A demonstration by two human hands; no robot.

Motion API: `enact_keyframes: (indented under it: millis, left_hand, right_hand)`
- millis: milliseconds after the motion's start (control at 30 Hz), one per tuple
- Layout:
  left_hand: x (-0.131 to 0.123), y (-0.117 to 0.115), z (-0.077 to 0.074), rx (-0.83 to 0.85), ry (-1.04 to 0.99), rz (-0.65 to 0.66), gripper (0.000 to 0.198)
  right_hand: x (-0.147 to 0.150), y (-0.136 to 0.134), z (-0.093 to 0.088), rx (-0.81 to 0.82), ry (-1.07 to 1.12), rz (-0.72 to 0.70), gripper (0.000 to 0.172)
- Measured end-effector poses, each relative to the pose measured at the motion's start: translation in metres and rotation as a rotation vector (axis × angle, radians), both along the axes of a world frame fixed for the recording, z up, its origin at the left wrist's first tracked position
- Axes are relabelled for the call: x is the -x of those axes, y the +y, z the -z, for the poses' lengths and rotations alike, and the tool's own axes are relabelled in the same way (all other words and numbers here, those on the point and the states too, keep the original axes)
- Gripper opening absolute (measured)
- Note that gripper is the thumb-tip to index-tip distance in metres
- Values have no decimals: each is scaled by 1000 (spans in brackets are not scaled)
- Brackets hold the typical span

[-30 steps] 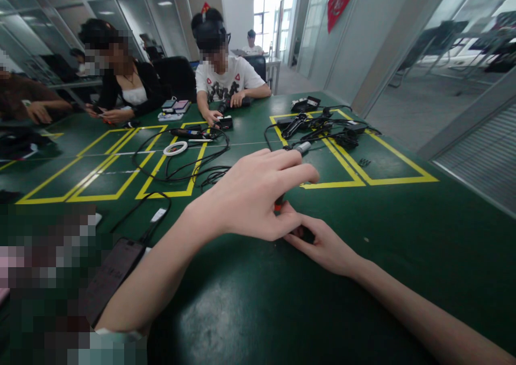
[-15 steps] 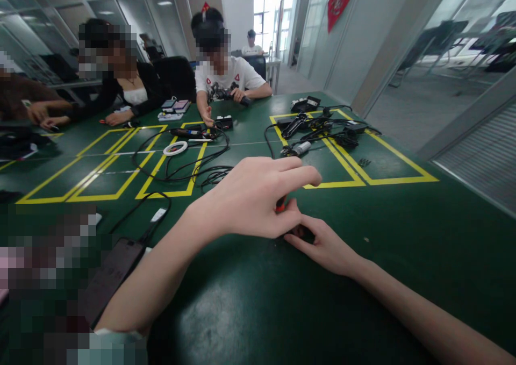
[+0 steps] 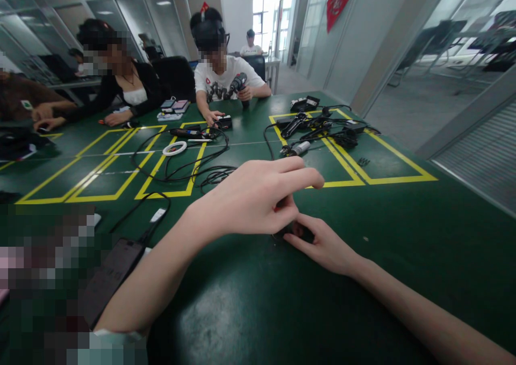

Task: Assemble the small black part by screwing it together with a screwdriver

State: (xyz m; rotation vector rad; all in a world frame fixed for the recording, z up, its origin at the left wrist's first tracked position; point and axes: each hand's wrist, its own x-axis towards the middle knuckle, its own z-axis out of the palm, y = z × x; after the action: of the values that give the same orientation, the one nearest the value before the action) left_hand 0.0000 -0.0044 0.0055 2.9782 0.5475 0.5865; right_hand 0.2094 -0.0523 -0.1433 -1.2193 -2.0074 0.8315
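Observation:
My left hand (image 3: 258, 195) is closed in a pinch over the green tabletop (image 3: 250, 300), its upper fingers bent forward. Whatever lies between its thumb and fingertips is almost wholly hidden; just a dark, reddish patch shows in the gap. Just below and to the right, my right hand (image 3: 322, 244) rests low on the table, thumb and fingers curled round a small dark object (image 3: 288, 229). My left hand covers most of that object, so its kind cannot be made out. The two hands' fingertips meet or nearly meet there.
Beyond my hands lie tangled black cables (image 3: 342, 134), a grey cylindrical tool (image 3: 300, 148) and a white ring (image 3: 174, 148) among yellow tape outlines. A black power adapter (image 3: 110, 276) sits by my left forearm. Across the table a person (image 3: 229, 80) holds a power drill (image 3: 238, 84).
My left hand has shifted and turned slightly, and the orange-red bit between its fingers is now mostly hidden. The person opposite has raised the drill and reached to a black box.

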Motion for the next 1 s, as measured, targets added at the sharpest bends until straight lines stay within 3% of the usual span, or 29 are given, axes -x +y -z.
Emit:
enact_keyframes:
  millis: [1000]
  left_hand:
    - [-1,0,-2,-21,-5,-16,41]
  right_hand:
    - [1,0,-2,-17,2,-2,15]
